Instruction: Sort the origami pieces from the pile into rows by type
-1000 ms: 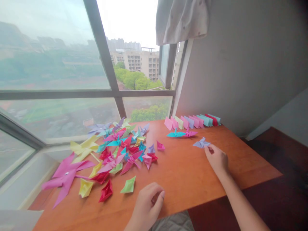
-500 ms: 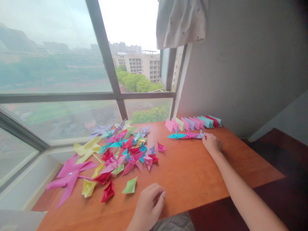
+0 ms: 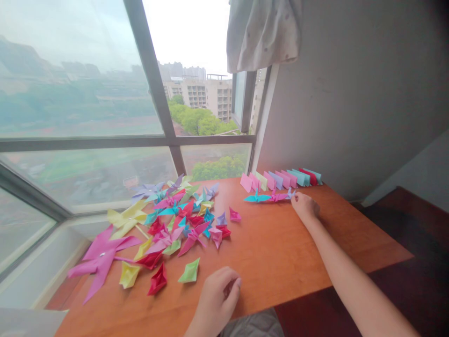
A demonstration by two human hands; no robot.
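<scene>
My right hand (image 3: 305, 205) pinches a lavender paper crane (image 3: 290, 194), whose far side is partly covered by my fingers. That crane stands at the right end of a short row, beside a magenta paper crane (image 3: 278, 196) and a turquoise paper crane (image 3: 257, 198). My left hand (image 3: 220, 297) rests near the table's front edge, fingers curled in and thumb against them, with nothing seen in it. Nearest to it lies a light green paper boat (image 3: 190, 271), and left of that a red paper boat (image 3: 157, 279).
Folded cards (image 3: 277, 180) stand in a line behind the cranes. A heap of paper boats and cranes (image 3: 178, 210) covers the table's left part, with a magenta pinwheel (image 3: 102, 256) and a yellow pinwheel (image 3: 128, 218). Windows (image 3: 84, 178) border the table (image 3: 280, 248).
My right hand has shifted slightly left along with the lavender crane, bringing it closer to the magenta one. The left hand stays in place.
</scene>
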